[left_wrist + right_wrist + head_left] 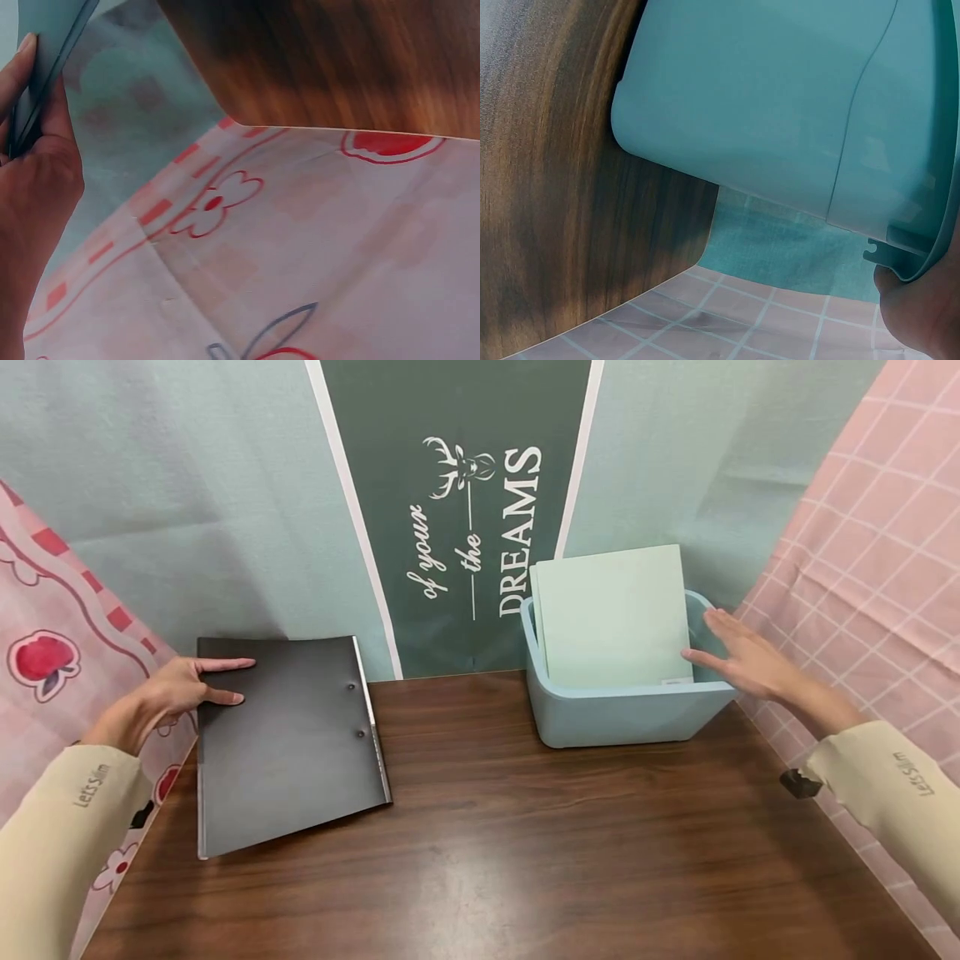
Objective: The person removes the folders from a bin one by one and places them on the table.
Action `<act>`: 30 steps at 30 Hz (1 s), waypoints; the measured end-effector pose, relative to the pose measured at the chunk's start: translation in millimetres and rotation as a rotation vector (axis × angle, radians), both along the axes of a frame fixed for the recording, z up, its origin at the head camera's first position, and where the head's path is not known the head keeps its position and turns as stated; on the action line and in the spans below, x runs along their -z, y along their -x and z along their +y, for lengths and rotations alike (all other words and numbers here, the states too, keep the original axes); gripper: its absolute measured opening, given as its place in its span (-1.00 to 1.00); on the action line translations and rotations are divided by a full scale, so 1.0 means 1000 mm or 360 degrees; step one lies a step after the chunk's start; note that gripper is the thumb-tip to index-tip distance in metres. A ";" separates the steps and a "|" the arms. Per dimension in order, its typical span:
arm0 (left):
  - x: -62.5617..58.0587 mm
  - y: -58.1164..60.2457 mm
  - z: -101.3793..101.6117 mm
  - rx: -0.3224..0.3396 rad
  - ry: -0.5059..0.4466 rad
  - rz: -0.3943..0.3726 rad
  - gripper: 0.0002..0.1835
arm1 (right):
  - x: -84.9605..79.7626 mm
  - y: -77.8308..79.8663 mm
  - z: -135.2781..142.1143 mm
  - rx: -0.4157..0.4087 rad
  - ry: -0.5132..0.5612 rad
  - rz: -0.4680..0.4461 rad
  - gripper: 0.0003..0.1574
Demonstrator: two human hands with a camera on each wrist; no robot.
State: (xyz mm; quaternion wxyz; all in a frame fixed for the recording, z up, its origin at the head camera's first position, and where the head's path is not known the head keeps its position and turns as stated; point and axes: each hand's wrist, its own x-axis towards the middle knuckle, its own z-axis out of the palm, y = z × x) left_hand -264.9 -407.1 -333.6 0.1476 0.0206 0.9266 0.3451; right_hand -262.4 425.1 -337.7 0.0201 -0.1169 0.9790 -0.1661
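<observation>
On the left, my left hand (pixel 180 685) pinches the left edge of a black file folder (pixel 292 735), with two fingers spread over its face and the others hidden behind. In the left wrist view that hand (pixel 45 172) holds the folder (pixel 52 56) between its fingers. My right hand (pixel 750 656) grips the right rim of a light blue storage bin (pixel 615 718), thumb reaching inside. Pale green folders (pixel 611 618) stand tilted in the bin. The right wrist view shows the hand (pixel 922 307) right at the rim of the bin (pixel 750 97).
A brown wooden table (pixel 480 843) lies under everything. Behind it hangs a green cloth (pixel 465 527) with white lettering. Pink patterned cloth (pixel 885 568) borders the right side, and a pink fruit-print cloth (pixel 75 602) the left.
</observation>
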 end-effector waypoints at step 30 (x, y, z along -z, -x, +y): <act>0.027 0.038 -0.031 0.0143 0.0156 -0.0096 0.06 | -0.001 -0.024 -0.020 0.0126 -0.0030 -0.0025 0.19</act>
